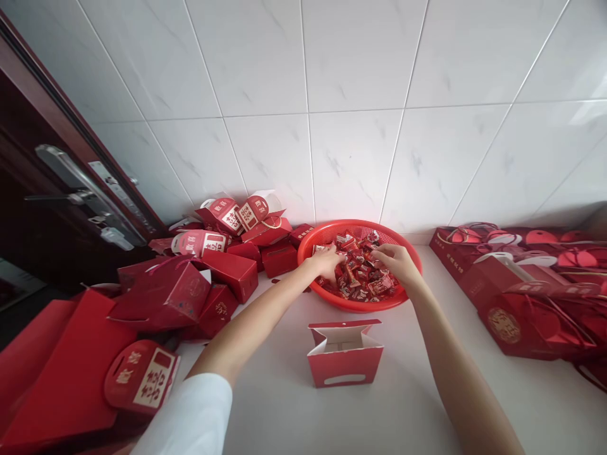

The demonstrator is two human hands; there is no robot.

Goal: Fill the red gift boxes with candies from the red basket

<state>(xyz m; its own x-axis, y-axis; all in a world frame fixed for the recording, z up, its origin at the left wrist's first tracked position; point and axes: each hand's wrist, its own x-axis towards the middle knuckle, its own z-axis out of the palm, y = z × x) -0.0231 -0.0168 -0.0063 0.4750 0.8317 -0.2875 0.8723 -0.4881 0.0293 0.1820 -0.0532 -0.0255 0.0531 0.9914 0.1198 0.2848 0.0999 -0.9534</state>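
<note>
A round red plastic basket [310,239] holds a heap of small wrapped candies [363,272], mostly in red wrappers. My left hand [327,262] reaches over its left side, fingers apart and touching the candies; some fingertips are hidden among them. From the right, my right hand [396,260] reaches in with its fingers stretched out over the heap, and I see nothing clearly held in it. Nearer to me, between my forearms, stands a red gift box [345,368] with its top flaps open and a white inside. No candy shows in the visible part of this box.
Red gift boxes [232,268] are piled along the left, some with white and gold lettering. More red boxes with cord handles [516,316] stand in rows at the right. White wall tiles [353,164] rise behind the pale tabletop [279,404]. A dark door with a metal handle [90,196] is at far left.
</note>
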